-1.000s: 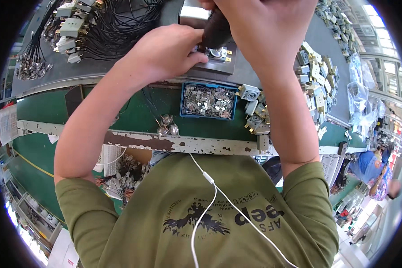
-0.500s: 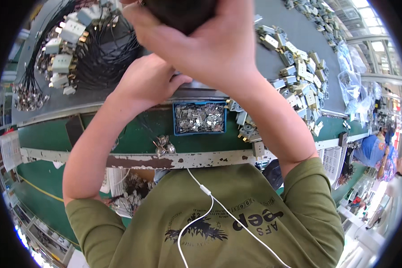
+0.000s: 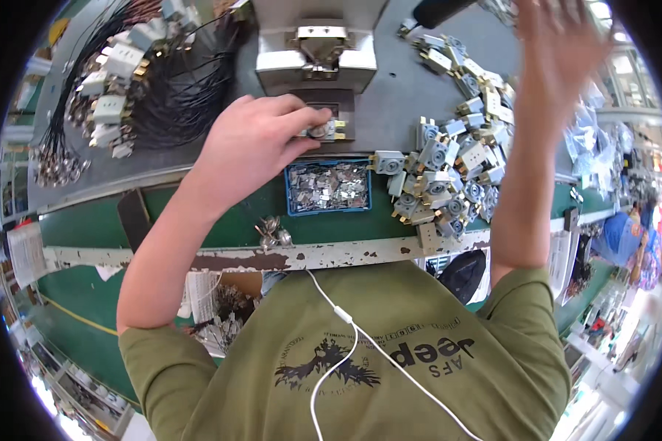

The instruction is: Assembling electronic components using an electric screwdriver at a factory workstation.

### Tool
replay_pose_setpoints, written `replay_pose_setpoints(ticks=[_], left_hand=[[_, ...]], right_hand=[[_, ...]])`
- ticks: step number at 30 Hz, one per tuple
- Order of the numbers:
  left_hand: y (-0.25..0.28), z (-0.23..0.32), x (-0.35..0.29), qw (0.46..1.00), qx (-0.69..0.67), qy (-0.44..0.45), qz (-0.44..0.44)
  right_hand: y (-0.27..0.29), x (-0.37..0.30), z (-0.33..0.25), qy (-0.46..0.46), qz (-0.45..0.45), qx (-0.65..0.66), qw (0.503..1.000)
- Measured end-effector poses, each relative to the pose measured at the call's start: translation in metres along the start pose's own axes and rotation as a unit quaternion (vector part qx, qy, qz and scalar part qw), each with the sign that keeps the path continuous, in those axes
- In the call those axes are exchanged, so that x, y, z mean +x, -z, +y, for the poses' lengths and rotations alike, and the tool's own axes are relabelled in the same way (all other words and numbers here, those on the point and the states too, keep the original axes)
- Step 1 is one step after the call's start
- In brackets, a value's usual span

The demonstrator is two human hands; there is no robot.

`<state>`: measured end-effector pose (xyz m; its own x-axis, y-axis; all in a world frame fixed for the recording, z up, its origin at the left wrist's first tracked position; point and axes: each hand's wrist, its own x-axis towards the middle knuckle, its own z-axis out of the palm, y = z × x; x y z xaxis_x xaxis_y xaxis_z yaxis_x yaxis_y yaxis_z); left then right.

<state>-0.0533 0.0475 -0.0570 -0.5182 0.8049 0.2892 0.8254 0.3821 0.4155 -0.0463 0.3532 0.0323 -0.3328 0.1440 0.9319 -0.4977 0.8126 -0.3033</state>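
Plug part sat in a left-hand pinch

The left hand (image 3: 261, 140) held the grey plug part (image 3: 331, 131) with thumb and finger at the dark metal block (image 3: 343, 99). Its two gold prongs poked out to the right. The right hand (image 3: 559, 55) looked blurry, loose, with fingers spread wide. The blue box (image 3: 329, 212) of metal bits sat nearby.

Grey plug (image 3: 329, 131), yellow prongs (image 3: 340, 124) — blue tray (image 3: 329, 212), silvery pieces (image 3: 329, 187) — olive shirt (image 3: 390, 397), black print (image 3: 316, 364).
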Motion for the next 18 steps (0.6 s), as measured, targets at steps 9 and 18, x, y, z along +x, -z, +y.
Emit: replay_pose_setpoints(ticks=[9,18], left_hand=[[0.064,-0.003,-0.040,0.947,0.110,0.088,0.289],[0.104,-0.022,-0.112,0.917,0.203,0.238,0.248]], right_hand=[[0.120,-0.030,-0.134,0.032,-0.603,0.776,0.183],[0.085,-0.009,-0.138,0.099,-0.608,0.777,0.131]])
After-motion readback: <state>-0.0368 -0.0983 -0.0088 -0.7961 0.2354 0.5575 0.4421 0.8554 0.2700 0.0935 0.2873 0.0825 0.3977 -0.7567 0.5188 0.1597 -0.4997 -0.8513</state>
